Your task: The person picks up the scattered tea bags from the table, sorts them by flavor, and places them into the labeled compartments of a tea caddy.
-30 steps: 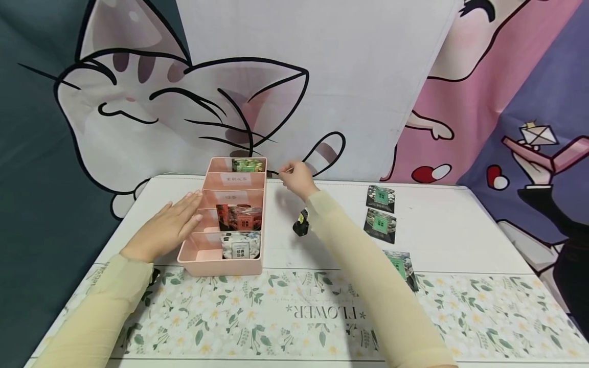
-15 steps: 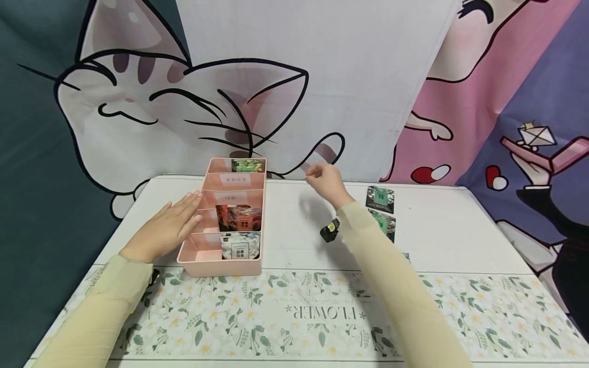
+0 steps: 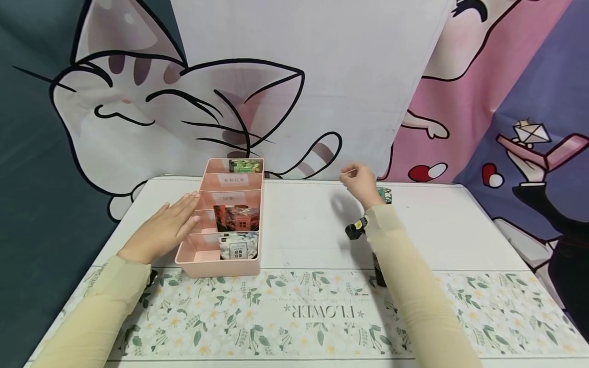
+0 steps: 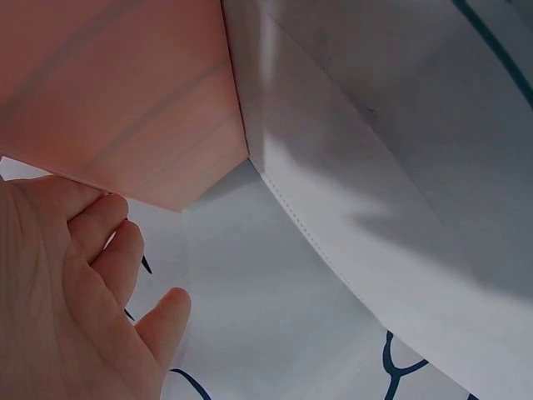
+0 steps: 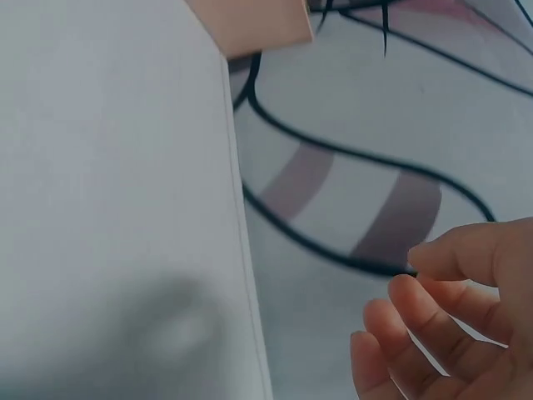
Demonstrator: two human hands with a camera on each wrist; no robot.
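The right arm's pale yellow sleeve point(image 3: 414, 276) covers most of the black-and-green flat packets point(image 3: 386, 194) at the right of the table, leaving only slivers of two on show. Inside the long pink plastic box point(image 3: 225, 269) with five compartments, the floors are largely masked by dividers, and the green patterned packet point(image 3: 246, 166) at the far end shows just its upper part. The red packets point(image 3: 244, 220) overlap in the second compartment from the front; the white floral packet point(image 3: 239, 247) leans in the front one. The left hand point(image 3: 160, 230) touches the box's left wall, fingers extended, some tips hard to make out at the wall in its wrist view. The right hand point(image 3: 361, 185) hangs above the table's back edge, fingers loosely curled, thumb and forefinger tips close, with nothing visible between them. Compared with a second ago, that hand has shifted from just beside the box to well apart from it, and its sleeve now hides more of the packets; the left hand has stayed put. The white tabletop point(image 3: 303, 220) carries a leafy floral band with inverted "FLOWER" lettering, before a cartoon cat backdrop point(image 3: 368, 66) with pink and purple panels at right.
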